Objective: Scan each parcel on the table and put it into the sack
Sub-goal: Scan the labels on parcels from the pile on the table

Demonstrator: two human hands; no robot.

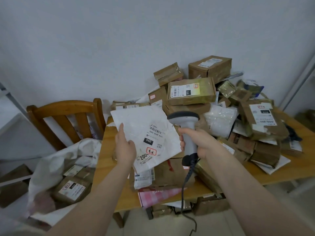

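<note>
Sack: white cloth, slumped open just beside the left edge of the table, its back rim leaning on a wooden chair.
Sack contents: a brown labelled box lies uppermost in the mouth; more labelled packets show behind it, partly hidden by folds of the cloth.
Table: bare wood along the left edge; parcels heaped from the middle to the far and right edges.
Pile: a tall carton sits highest at the far edge against the wall; a flat box marked 010 lies just in front of it; a white bubble-wrapped packet rests near the middle; a pink striped packet lies at the near edge.
White mailer: lifted above the table's near-left part, label and barcode facing up, far corner high; a large brown box lies on the table beneath it.
Left hand: grips the mailer's left border, thumb on the printed face, one finger stretched up along the border, the other fingers hidden behind it.
Scanner: grey, upright, its head just beside the mailer's right corner; whether they touch cannot be told.
Right hand: fingers wrapped round the scanner's handle, right of the mailer.
Cable: dark, hangs from the handle's base past the near edge towards the floor.
Mailer to sack: apart; the sack lies left of and below the left hand.
</note>
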